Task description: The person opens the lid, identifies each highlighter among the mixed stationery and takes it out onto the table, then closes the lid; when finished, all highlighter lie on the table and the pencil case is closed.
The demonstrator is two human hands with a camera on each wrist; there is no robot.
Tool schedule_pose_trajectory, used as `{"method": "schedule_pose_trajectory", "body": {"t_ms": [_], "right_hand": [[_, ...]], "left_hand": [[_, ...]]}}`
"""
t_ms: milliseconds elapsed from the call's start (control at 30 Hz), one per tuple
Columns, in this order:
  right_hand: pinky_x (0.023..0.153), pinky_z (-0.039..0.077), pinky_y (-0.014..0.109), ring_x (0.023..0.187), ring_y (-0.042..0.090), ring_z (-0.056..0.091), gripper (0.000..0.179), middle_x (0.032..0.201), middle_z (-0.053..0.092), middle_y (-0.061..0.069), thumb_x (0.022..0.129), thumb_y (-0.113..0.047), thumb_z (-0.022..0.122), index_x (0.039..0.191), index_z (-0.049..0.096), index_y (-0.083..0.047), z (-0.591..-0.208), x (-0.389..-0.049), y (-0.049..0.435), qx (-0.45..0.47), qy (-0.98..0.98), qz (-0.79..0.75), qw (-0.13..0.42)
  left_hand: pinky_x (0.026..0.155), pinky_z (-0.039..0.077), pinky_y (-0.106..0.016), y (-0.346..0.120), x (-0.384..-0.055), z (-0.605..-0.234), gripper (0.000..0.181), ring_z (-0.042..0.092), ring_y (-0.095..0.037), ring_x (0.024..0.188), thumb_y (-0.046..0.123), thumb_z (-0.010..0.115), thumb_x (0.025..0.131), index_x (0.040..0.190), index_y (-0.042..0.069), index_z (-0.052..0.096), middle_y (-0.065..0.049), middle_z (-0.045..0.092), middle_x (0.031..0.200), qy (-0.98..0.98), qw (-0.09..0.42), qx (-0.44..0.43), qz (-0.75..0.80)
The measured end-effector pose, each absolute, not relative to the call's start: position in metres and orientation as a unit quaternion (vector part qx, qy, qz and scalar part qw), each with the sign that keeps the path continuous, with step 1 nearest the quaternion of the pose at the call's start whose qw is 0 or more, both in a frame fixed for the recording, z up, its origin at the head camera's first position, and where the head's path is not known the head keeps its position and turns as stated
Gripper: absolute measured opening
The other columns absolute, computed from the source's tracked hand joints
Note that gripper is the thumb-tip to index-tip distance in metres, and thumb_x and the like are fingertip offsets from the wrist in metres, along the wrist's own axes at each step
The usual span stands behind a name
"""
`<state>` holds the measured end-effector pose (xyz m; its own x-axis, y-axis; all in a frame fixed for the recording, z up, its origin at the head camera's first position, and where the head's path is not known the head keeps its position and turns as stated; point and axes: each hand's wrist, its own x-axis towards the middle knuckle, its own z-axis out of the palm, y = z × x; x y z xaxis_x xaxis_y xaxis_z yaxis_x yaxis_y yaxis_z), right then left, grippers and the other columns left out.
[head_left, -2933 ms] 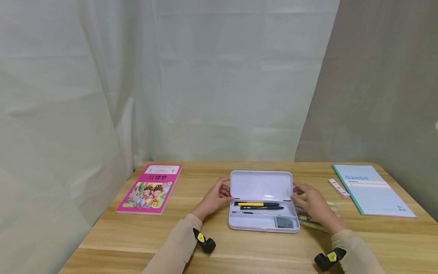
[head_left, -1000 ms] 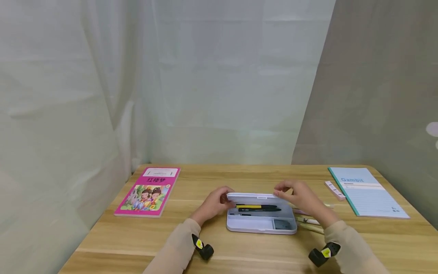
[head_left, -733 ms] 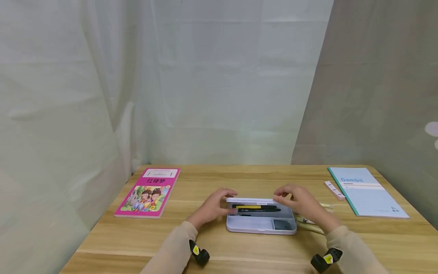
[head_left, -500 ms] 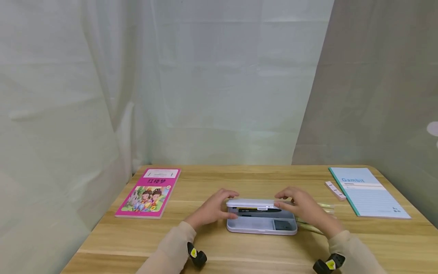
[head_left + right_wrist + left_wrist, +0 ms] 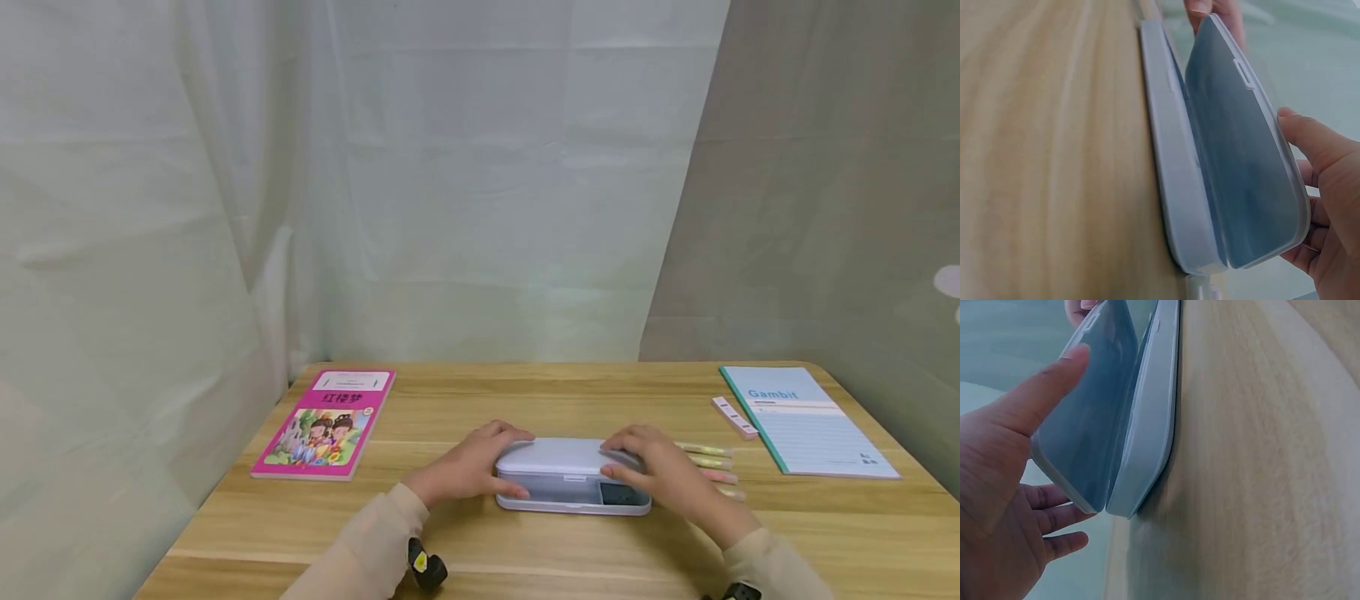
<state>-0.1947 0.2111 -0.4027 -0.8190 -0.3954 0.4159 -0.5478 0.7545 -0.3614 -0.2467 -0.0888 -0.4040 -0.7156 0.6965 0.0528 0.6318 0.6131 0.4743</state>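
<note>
A white pencil case (image 5: 573, 507) lies on the wooden table with its lid (image 5: 551, 457) tilted partly down over the base. My left hand (image 5: 468, 467) holds the lid's left end, thumb at the front and fingers behind. At the lid's right end, my right hand (image 5: 667, 475) grips the edge between thumb and fingers. Through the front gap a dark grey block (image 5: 621, 494) shows in the right compartment. The lid now hides the pens. Both wrist views show the lid's inner face (image 5: 1088, 434) standing apart from the base (image 5: 1179, 169).
Several yellow and pink capped pens (image 5: 711, 462) lie right of the case. Beyond them are a small pink-and-white strip (image 5: 735, 417) and a light blue Gambit notebook (image 5: 817, 425). A pink picture-cover book (image 5: 322, 425) lies at the left. Pale curtains (image 5: 480, 208) hang behind the table.
From standing upright, the lid has swung forward and down over the pens. Both hands have moved with it, toward the front of the case.
</note>
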Motion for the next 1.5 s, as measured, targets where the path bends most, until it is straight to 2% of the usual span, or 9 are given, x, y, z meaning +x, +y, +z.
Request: {"method": "schedule_pose_trajectory", "body": {"t_ms": [233, 500, 800, 1000, 1500], "right_hand": [[0.086, 0.054, 0.041, 0.101, 0.017, 0.060, 0.023, 0.106, 0.065, -0.007, 0.085, -0.037, 0.071, 0.102, 0.071, -0.022, -0.410, -0.185, 0.208, 0.248, -0.927, 0.225, 0.168], [0.086, 0.054, 0.041, 0.103, 0.017, 0.060, 0.025, 0.108, 0.064, -0.007, 0.081, -0.037, 0.075, 0.101, 0.070, -0.023, -0.418, -0.182, 0.211, 0.251, -0.927, 0.208, 0.187], [0.088, 0.054, 0.044, 0.107, 0.022, 0.060, 0.047, 0.115, 0.064, 0.001, 0.079, -0.036, 0.076, 0.118, 0.067, -0.012, -0.421, -0.181, 0.212, 0.242, -0.930, 0.201, 0.192], [0.090, 0.053, 0.046, 0.110, 0.025, 0.060, 0.049, 0.119, 0.064, 0.004, 0.080, -0.038, 0.075, 0.120, 0.066, -0.010, -0.422, -0.182, 0.212, 0.244, -0.930, 0.194, 0.193], [0.091, 0.053, 0.046, 0.111, 0.025, 0.060, 0.051, 0.119, 0.064, 0.005, 0.080, -0.041, 0.074, 0.116, 0.068, -0.005, -0.428, -0.185, 0.210, 0.253, -0.930, 0.171, 0.206]], "left_hand": [[0.109, 0.041, -0.044, -0.084, -0.248, -0.405, 0.068, 0.046, -0.024, 0.129, 0.052, 0.066, 0.085, 0.141, 0.018, 0.046, -0.007, 0.049, 0.139, 0.897, 0.080, 0.369, 0.229], [0.103, 0.045, -0.036, -0.078, -0.248, -0.412, 0.074, 0.049, -0.020, 0.120, 0.054, 0.072, 0.079, 0.139, 0.018, 0.049, -0.003, 0.050, 0.131, 0.898, 0.071, 0.362, 0.238], [0.103, 0.045, -0.033, -0.072, -0.247, -0.416, 0.081, 0.047, -0.018, 0.119, 0.057, 0.074, 0.075, 0.141, 0.016, 0.048, -0.004, 0.047, 0.133, 0.910, 0.059, 0.354, 0.207], [0.104, 0.044, -0.034, -0.071, -0.243, -0.416, 0.082, 0.044, -0.018, 0.119, 0.055, 0.077, 0.073, 0.140, 0.016, 0.049, -0.003, 0.046, 0.132, 0.914, 0.049, 0.347, 0.205], [0.107, 0.042, -0.039, -0.077, -0.238, -0.424, 0.081, 0.047, -0.020, 0.123, 0.056, 0.073, 0.075, 0.141, 0.015, 0.048, -0.003, 0.046, 0.137, 0.916, 0.020, 0.339, 0.213]]}}
